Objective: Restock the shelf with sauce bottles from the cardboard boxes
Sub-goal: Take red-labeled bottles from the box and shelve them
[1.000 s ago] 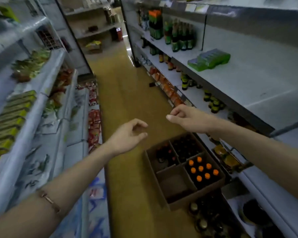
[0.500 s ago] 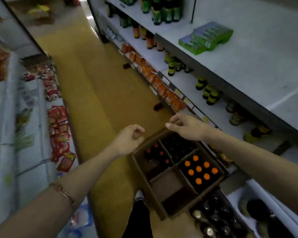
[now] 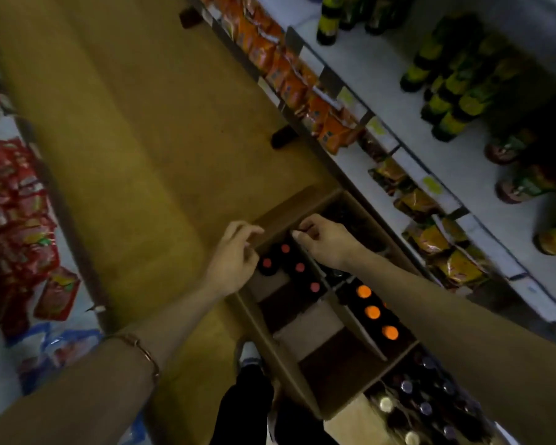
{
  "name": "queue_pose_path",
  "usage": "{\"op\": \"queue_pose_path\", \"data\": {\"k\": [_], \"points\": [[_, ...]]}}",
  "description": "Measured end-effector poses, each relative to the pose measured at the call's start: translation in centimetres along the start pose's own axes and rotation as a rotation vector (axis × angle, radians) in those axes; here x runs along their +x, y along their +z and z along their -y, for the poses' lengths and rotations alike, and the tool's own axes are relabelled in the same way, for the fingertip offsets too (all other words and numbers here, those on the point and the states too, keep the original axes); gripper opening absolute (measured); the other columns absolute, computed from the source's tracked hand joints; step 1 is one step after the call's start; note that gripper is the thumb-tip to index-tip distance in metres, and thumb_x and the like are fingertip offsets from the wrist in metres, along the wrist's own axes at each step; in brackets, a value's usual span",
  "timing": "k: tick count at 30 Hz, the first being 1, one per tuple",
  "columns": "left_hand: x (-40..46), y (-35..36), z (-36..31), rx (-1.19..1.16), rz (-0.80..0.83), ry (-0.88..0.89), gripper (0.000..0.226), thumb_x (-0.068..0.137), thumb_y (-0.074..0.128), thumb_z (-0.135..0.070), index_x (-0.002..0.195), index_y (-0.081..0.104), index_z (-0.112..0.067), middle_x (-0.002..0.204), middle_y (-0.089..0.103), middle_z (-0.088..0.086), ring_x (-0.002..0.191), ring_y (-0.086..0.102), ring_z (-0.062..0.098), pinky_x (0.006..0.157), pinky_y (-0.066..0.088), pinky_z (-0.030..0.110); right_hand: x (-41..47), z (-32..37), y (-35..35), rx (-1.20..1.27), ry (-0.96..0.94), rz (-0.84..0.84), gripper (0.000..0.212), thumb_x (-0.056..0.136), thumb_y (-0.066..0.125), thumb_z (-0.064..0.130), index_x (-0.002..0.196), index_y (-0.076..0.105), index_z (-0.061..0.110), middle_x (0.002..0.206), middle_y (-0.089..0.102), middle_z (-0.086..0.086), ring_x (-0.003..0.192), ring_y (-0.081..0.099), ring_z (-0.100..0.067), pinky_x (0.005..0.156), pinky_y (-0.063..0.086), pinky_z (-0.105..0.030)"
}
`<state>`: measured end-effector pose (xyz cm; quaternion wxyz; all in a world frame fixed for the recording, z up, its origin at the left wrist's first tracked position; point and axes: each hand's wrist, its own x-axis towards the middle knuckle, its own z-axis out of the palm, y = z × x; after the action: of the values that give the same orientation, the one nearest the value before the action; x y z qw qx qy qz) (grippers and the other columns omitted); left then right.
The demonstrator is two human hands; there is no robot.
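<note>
An open cardboard box (image 3: 260, 319) with dividers stands on the floor beside the right-hand shelf (image 3: 382, 75). One cell holds dark bottles with red caps (image 3: 299, 267), another holds dark bottles with orange caps (image 3: 372, 312); two near cells look empty. My left hand (image 3: 235, 258) hovers over the box's far left corner next to the red caps, fingers loosely curled and holding nothing. Just to its right, my right hand (image 3: 326, 242) is above the far cells, fingers bent downward, with nothing visible in its grasp.
A second box of dark bottles with pale caps (image 3: 426, 407) lies at the lower right. The right shelf carries green-yellow labelled bottles (image 3: 446, 101) and orange packets (image 3: 302, 75). Red packets (image 3: 13, 203) fill the left shelf. My shoe (image 3: 247, 358) stands against the box.
The view has tipped down from the aisle onto the box. Both hands have dropped from chest height to just above the box's far end and moved closer together.
</note>
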<state>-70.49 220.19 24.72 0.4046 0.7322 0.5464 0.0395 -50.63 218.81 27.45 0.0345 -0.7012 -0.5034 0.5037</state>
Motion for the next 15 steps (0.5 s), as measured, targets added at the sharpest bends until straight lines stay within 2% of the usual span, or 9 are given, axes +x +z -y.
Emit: {"op": "queue_pose_path", "data": {"k": [3,7,9,11,13,15], "points": [[3.3,4.4,4.0,0.073,0.067,0.013,0.035,0.097,0.048,-0.01,0.131,0.048,-0.019,0.136,0.035,-0.005,0.108,0.052,0.014,0.079,0.046,0.025,5.6,-3.9,3.3,-0.011,0.0,0.005,0.041,0.101,0.046,0.042,0.132,0.047,0.015,0.127,0.056,-0.006,0.109,0.054,-0.021,0.084,0.044,-0.031],[7.5,10.0,8.8,0.08,0.098,-0.009,0.033,0.097,0.048,-0.014,0.13,0.049,-0.019,0.135,0.039,-0.003,0.109,0.053,0.017,0.088,0.049,0.037,11.9,-8.7,7.6,-0.018,0.001,0.01,0.038,0.101,0.046,0.041,0.13,0.048,0.017,0.134,0.052,-0.005,0.103,0.049,-0.014,0.08,0.038,-0.026],[9.2,12.8,11.4,0.059,0.087,-0.012,0.034,0.097,0.049,-0.014,0.131,0.048,-0.017,0.135,0.039,0.0,0.116,0.049,0.018,0.094,0.045,0.034,14.6,-11.0,9.7,-0.044,0.003,0.026,0.037,0.101,0.047,0.04,0.129,0.048,0.016,0.145,0.045,-0.008,0.107,0.052,-0.017,0.079,0.038,-0.025],[10.7,15.7,13.9,0.082,0.061,0.029,0.04,0.097,0.049,-0.018,0.136,0.043,-0.015,0.137,0.039,0.002,0.125,0.043,0.02,0.099,0.04,0.03,17.1,-13.2,11.5,-0.102,0.003,0.049,0.046,0.101,0.047,0.038,0.138,0.041,0.012,0.154,0.034,-0.007,0.117,0.052,-0.022,0.083,0.041,-0.027],[11.9,18.1,16.3,0.116,0.044,0.042,0.049,0.098,0.05,-0.022,0.144,0.035,-0.014,0.144,0.036,0.004,0.133,0.036,0.022,0.104,0.034,0.029,19.6,-14.8,13.0,-0.196,0.007,0.065,0.057,0.101,0.047,0.037,0.146,0.031,0.006,0.159,0.026,-0.008,0.124,0.05,-0.027,0.091,0.043,-0.031],[12.9,20.3,18.5,0.112,0.076,-0.001,0.056,0.097,0.051,-0.023,0.148,0.028,-0.014,0.15,0.031,0.005,0.138,0.03,0.022,0.11,0.03,0.031,22.0,-16.0,14.3,-0.213,0.013,0.059,0.06,0.101,0.049,0.035,0.147,0.027,0.002,0.157,0.027,-0.013,0.128,0.047,-0.03,0.096,0.043,-0.034]]}}
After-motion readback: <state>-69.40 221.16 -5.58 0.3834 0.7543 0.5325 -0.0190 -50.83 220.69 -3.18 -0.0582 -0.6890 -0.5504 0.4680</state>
